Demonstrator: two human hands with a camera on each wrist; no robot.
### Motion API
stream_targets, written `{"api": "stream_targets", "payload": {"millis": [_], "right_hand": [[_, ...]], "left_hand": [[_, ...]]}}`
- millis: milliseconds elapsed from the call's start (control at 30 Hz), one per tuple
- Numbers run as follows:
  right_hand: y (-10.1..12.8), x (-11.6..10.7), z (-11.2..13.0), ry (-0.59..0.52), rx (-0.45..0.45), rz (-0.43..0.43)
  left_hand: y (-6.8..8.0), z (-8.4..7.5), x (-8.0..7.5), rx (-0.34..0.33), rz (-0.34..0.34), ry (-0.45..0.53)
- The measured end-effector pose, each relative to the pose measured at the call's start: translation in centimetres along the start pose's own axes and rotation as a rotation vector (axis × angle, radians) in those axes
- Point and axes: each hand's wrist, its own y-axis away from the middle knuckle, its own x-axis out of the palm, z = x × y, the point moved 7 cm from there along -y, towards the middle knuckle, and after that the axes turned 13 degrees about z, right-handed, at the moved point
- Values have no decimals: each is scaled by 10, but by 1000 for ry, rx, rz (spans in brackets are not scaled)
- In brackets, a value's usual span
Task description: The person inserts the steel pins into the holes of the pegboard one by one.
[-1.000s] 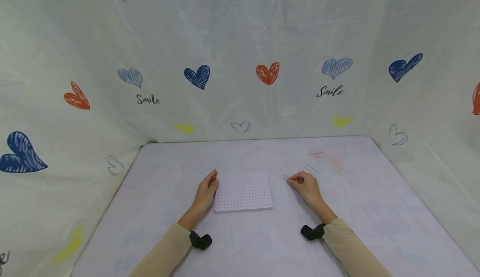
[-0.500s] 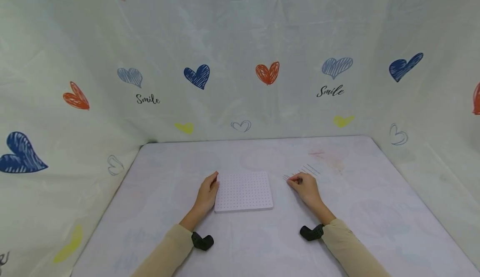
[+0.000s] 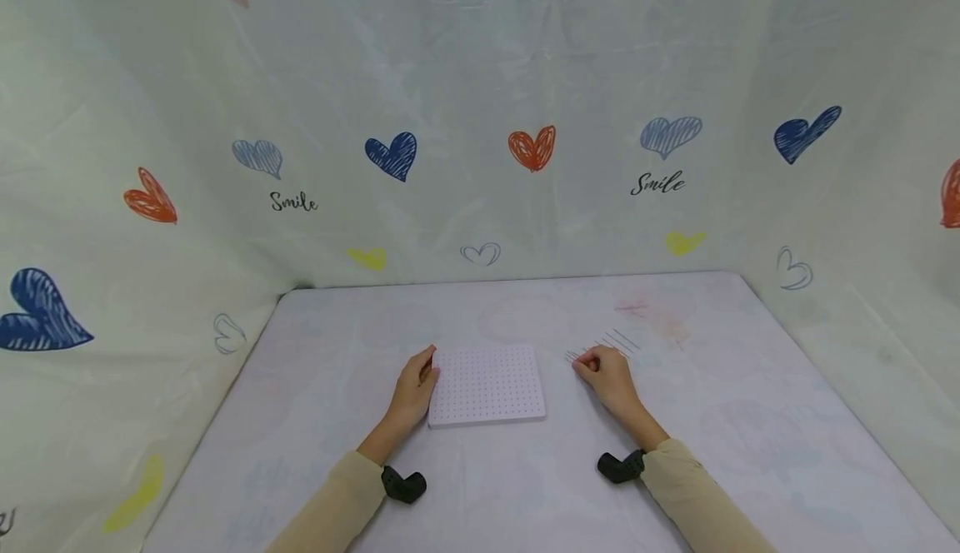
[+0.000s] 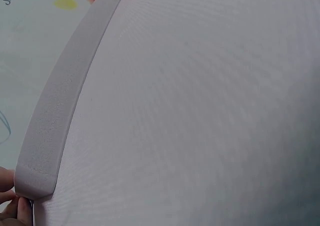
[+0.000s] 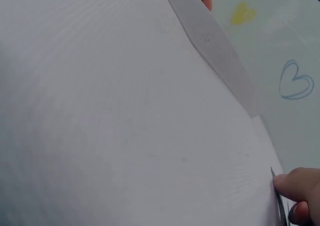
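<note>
A white perforated board [image 3: 487, 385] lies flat in the middle of the table. My left hand [image 3: 411, 388] holds its left edge, and in the left wrist view fingertips [image 4: 22, 210] meet a corner of the board. My right hand [image 3: 611, 378] is to the right of the board, thumb and forefinger together over a row of thin dark rods [image 3: 622, 340] lying slanted on the table. In the right wrist view, a slender dark rod [image 5: 279, 198] with a pointed tip is at the fingertips, which appear to pinch it. Part of the row is hidden behind that hand.
The white tabletop [image 3: 480, 486] has faint reddish marks [image 3: 633, 307] beyond the rods. A pale curtain [image 3: 450, 78] printed with hearts hangs behind and at both sides. Dark wrist cameras [image 3: 405, 485] are strapped at both cuffs.
Almost nothing moves. The left hand slips slightly down along the board's edge, and the right fingertips shift a little to the left beside the rods. The head view tilts slightly.
</note>
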Motion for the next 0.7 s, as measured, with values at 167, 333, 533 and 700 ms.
{"api": "stream_targets", "payload": {"millis": [167,333,533,700], "right_hand": [[-1,2,0,20,-2,24],[0,2,2,43,-10,22],[3,-3,4,3,14,0],[4,-2,4,5,10,5]], "left_hand": [[-1,0,1,14,4,11],[-1,1,0,11,0,12],[-2,1,0,4,4,19],[-2,1,-1,2,7,21]]}}
